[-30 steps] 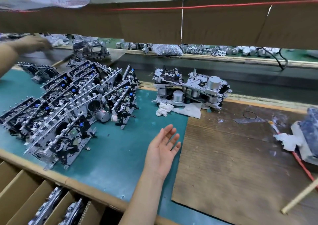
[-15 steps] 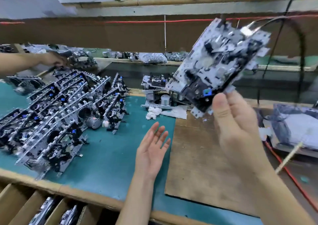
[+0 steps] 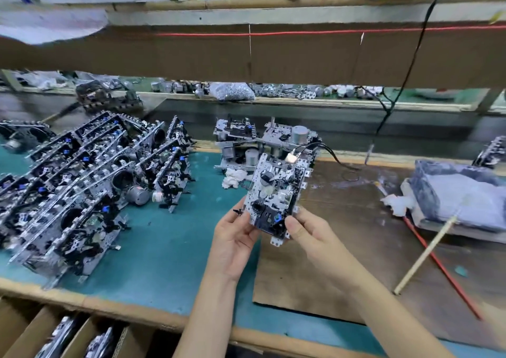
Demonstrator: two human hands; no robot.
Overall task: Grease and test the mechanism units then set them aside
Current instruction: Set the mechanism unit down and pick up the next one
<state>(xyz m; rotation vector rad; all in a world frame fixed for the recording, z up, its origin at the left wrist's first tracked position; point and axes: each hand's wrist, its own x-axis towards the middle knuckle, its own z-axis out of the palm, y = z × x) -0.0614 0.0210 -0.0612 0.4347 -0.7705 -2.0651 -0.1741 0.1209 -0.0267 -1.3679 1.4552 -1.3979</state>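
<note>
I hold one metal mechanism unit [image 3: 276, 193] upright over the bench, its face of gears and black parts toward me. My left hand [image 3: 235, 237] grips its lower left edge and my right hand [image 3: 309, 234] grips its lower right corner, thumb on the front. A black cable with a clip [image 3: 291, 158] is attached at the unit's top. Several finished-looking units [image 3: 82, 182] stand in rows on the green mat [image 3: 164, 248] at the left. A few more units [image 3: 262, 138] are stacked behind the held one.
A brown board [image 3: 356, 248] covers the bench at right. On it lie a wooden stick [image 3: 424, 256], a red rod [image 3: 443, 270] and a wrapped grey bundle [image 3: 460, 193]. White rags [image 3: 232, 179] sit by the stack. Cardboard box compartments [image 3: 68, 335] with units are below the bench edge.
My right hand has lowered the unit from up high to chest level. My left hand, open and empty before, has closed on the unit's left edge.
</note>
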